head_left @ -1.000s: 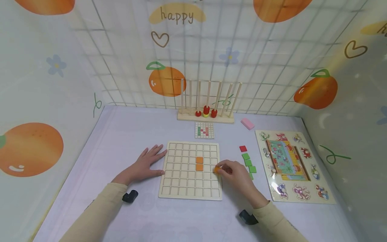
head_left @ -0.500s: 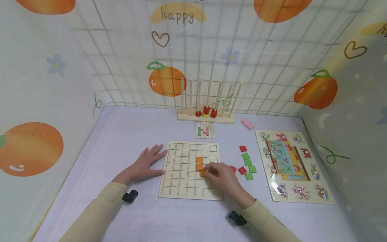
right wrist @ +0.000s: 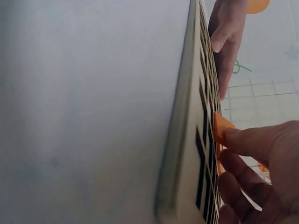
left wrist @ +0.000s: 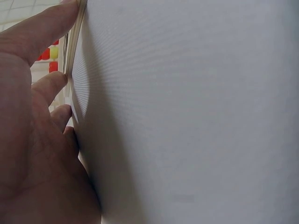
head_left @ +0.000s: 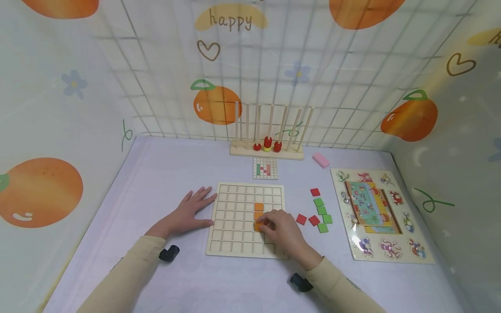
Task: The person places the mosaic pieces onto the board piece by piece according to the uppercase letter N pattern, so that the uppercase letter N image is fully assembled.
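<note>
The pale wooden grid board (head_left: pixel 235 240) lies flat between my hands. My left hand (head_left: pixel 187 216) rests spread on the table, its fingertips and thumb touching the board's left edge. Over the board's right half, my right hand (head_left: pixel 283 230) pinches an orange square tile (right wrist: pixel 221 128) between thumb and fingers. This tile meets the board just below two orange tiles (head_left: pixel 258 207) stacked in one column; my fingers partly cover the lower of these. In the right wrist view the pinched tile stands slightly tilted, and its far edge is hidden.
Loose red tiles (head_left: pixel 301 219) and green tiles (head_left: pixel 322 228) lie right of the board. A small pattern card (head_left: pixel 265 168), a peg rack (head_left: pixel 242 151) with beads and a pink block (head_left: pixel 321 160) stand behind. A picture puzzle board (head_left: pixel 360 252) lies at the far right.
My right hand has carried the orange tile leftward from the board's right edge to the cell below the other orange tiles. More red and green tiles are uncovered. The left hand stays put.
</note>
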Motion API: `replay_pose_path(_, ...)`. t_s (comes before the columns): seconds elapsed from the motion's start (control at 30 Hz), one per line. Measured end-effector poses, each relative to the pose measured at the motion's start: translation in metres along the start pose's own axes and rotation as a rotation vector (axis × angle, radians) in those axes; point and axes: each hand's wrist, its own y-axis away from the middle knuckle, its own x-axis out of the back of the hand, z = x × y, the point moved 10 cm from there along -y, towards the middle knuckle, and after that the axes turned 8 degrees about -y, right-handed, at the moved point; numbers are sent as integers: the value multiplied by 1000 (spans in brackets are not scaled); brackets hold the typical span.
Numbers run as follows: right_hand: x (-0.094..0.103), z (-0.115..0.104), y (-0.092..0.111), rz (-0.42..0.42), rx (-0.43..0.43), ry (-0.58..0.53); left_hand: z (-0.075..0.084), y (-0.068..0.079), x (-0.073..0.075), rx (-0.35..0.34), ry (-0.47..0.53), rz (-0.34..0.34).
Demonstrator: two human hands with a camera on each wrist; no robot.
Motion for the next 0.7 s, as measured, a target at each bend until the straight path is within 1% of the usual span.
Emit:
replay_pose_path(0.37, -1, -1, 0, 21, 21, 56, -1, 0, -1, 4, -4, 0)
replay_pose_path(0.7, 5, 4, 3, 29, -21, 21, 0, 0, 0, 6, 1, 4)
